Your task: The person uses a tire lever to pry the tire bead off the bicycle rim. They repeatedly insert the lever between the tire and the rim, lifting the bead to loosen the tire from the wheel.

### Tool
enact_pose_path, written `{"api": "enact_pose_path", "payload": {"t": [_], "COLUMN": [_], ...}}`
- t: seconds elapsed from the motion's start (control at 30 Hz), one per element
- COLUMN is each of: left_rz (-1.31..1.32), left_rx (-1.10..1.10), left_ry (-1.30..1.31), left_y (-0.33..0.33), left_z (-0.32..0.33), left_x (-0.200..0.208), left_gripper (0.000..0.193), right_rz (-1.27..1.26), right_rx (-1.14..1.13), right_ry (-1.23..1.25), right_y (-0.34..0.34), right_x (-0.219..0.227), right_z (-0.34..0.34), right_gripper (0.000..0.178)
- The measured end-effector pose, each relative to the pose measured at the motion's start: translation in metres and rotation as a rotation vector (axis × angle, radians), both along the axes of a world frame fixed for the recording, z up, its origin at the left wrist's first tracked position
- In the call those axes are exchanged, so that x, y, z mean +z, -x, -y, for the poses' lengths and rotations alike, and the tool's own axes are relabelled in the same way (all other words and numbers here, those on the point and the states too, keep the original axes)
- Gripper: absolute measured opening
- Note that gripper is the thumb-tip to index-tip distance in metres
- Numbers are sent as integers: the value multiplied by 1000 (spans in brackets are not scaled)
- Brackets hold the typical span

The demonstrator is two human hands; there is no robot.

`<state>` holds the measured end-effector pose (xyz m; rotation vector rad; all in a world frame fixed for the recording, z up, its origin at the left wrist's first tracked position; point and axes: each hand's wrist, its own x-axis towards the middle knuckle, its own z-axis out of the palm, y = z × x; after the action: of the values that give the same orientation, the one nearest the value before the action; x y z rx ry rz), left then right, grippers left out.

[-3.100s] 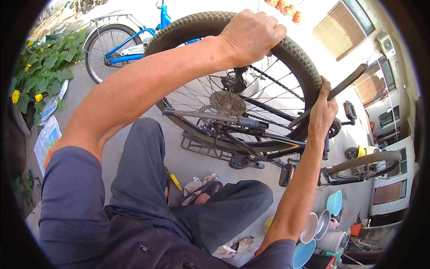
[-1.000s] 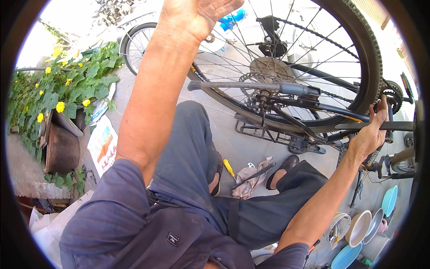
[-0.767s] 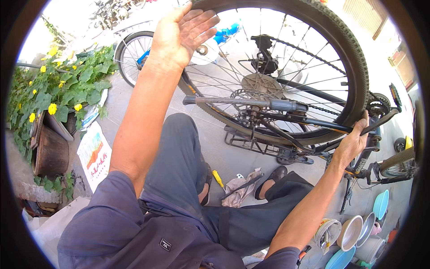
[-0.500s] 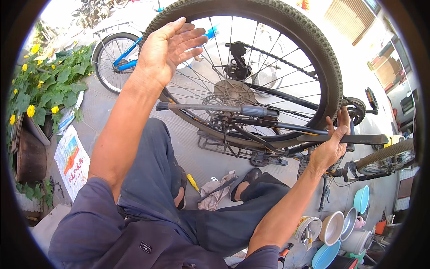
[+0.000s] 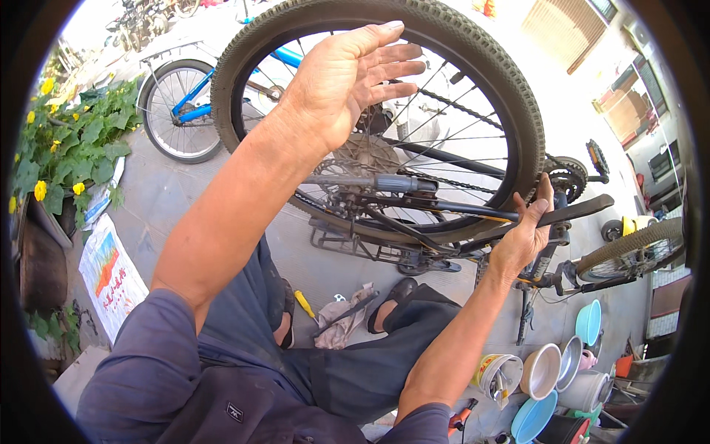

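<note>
A bicycle lies tipped before me, its rear wheel with a knobbly tyre point(image 5: 526, 122) facing up. My left hand point(image 5: 347, 85) is held over the spokes, palm partly showing and fingers spread, with nothing in it. At the wheel's right edge, my right hand point(image 5: 525, 229) closes round a long flat dark strip point(image 5: 580, 210); I cannot make out what the strip is. Close to that hand are the dark frame tube point(image 5: 466, 208) and the chainrings point(image 5: 566, 180). A grey rod with a thicker end point(image 5: 405, 183) crosses the hub area. My left hand and wrist hide part of the wheel.
Between my feet lie a yellow-handled tool point(image 5: 304, 303) and a rag point(image 5: 346, 325) with a dark bar on it. Basins point(image 5: 541, 371) and a bucket of tools point(image 5: 497, 376) stand at lower right. A blue bicycle point(image 5: 181, 111) and flowering plants point(image 5: 89, 137) are at left.
My left hand has swung right, from the tyre's left side to over the spokes. The strip in my right hand has tilted, its free end now higher. The view has shifted slightly.
</note>
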<state>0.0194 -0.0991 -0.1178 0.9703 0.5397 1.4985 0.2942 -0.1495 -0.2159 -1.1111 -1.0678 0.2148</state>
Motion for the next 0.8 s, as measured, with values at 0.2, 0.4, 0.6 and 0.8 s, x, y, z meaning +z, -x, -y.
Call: {"api": "enact_pose_path", "payload": {"t": [0.2, 0.4, 0.6, 0.8], "left_rz": [56, 151, 189, 180], "left_rx": [-1, -71, 1, 139], "left_ry": [94, 235, 217, 188], "left_y": [3, 10, 33, 57], "left_z": [-11, -10, -11, -10], "left_x": [5, 18, 9, -3], "left_gripper": [57, 64, 65, 55], "right_rz": [62, -64, -75, -22], "right_rx": [-148, -77, 73, -42], "right_ry": [17, 115, -18, 5], "right_y": [-2, -15, 2, -8], "right_x": [-10, -19, 4, -5], "right_z": [-4, -9, 2, -3], "right_gripper": [45, 49, 48, 43]}}
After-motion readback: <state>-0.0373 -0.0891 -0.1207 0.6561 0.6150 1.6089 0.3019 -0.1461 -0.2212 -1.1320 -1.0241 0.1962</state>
